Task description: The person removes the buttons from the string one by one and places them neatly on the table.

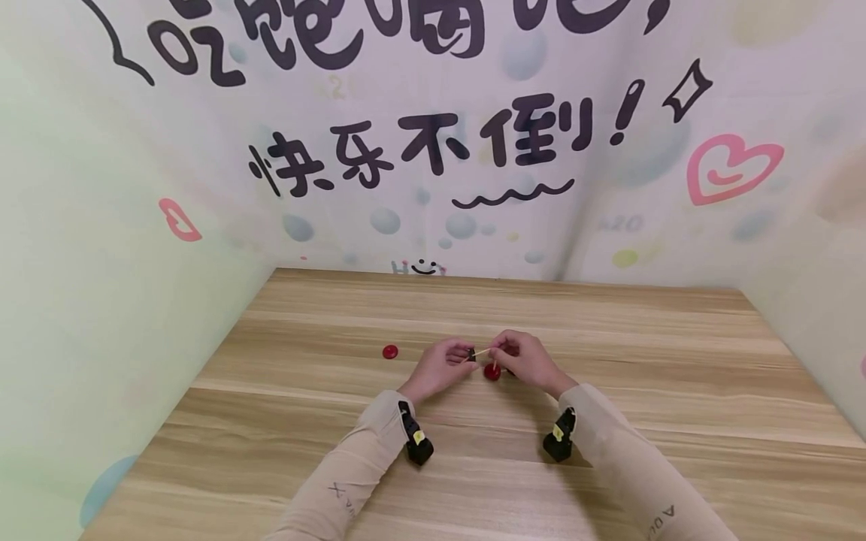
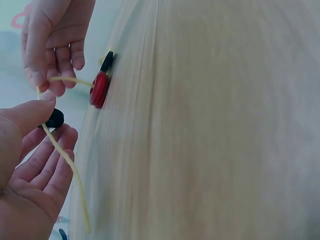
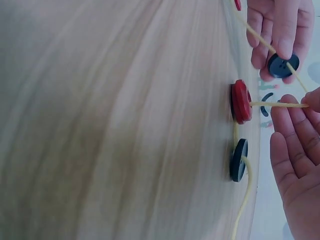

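My left hand [image 1: 441, 368] pinches a black button [image 3: 283, 65] between thumb and fingers. A yellow string [image 2: 67, 159] crosses this button and trails down past the left fingers; it appears to pass through a hole. Just to the right, my right hand [image 1: 531, 362] pinches the same string between thumb and fingertips. From that pinch the string runs to a red button [image 3: 242, 102], which stands at the tabletop below the hands. Beside it in the right wrist view is a second black button [image 3: 239, 160] on the string, tilted on its edge.
A loose red button [image 1: 390, 352] lies on the wooden table [image 1: 325, 300] to the left of the hands. Behind the table hangs a printed cloth backdrop [image 1: 406, 233]. A black wrist camera [image 1: 419, 449] sits on the left sleeve, another [image 1: 558, 446] on the right.
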`<state>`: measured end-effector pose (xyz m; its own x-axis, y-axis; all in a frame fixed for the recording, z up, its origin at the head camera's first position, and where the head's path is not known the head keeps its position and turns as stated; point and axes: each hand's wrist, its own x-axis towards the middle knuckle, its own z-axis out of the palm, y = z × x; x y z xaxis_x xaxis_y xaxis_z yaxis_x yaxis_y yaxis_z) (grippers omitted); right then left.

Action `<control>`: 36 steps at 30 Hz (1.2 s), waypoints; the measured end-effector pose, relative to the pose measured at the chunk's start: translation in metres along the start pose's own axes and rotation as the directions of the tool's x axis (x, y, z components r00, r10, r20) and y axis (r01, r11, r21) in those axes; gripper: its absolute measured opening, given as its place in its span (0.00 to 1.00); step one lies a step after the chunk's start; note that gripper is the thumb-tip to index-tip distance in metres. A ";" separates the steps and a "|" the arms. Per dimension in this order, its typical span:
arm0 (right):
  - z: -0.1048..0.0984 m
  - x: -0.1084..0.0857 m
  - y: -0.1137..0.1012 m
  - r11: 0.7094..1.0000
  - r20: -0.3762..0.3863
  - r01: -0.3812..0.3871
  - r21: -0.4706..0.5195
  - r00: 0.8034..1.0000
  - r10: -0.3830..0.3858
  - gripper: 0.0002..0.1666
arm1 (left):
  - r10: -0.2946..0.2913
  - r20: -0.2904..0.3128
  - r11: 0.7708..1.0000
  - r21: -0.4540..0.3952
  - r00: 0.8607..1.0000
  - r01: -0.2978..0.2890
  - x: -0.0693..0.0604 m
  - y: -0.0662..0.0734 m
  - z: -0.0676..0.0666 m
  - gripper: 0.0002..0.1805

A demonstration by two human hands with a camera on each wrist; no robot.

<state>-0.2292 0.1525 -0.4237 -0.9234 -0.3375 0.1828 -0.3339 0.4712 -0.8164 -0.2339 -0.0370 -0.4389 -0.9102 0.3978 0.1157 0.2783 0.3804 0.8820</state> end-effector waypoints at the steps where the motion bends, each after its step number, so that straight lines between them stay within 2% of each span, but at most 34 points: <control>1: -0.001 -0.001 0.000 1.000 0.000 -0.004 -0.001 1.000 0.004 0.04 | -0.004 -0.004 1.000 0.004 1.000 0.004 0.000 0.000 -0.001 0.19; 12: -0.003 -0.003 0.004 0.999 -0.019 -0.028 -0.045 0.999 0.027 0.04 | -0.048 -0.053 0.997 0.059 0.997 0.051 -0.006 -0.004 -0.021 0.19; 24: -0.004 -0.004 0.009 0.998 -0.026 -0.027 -0.057 0.999 0.026 0.03 | -0.038 -0.076 0.996 0.079 0.996 0.044 -0.008 -0.016 -0.041 0.19; 29: -0.005 -0.004 0.010 0.997 -0.018 -0.023 -0.071 1.000 0.021 0.02 | -0.037 -0.091 0.995 0.085 0.995 0.045 -0.011 -0.017 -0.049 0.19; 36: -0.005 -0.005 0.011 0.995 0.000 -0.050 -0.084 0.999 0.050 0.03 | -0.046 -0.112 0.995 0.080 0.993 0.055 -0.017 -0.020 -0.063 0.19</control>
<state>-0.2290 0.1638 -0.4304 -0.9391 -0.3132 0.1415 -0.3017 0.5542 -0.7758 -0.2434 -0.1037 -0.4299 -0.9505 0.2841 0.1258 0.2518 0.4670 0.8477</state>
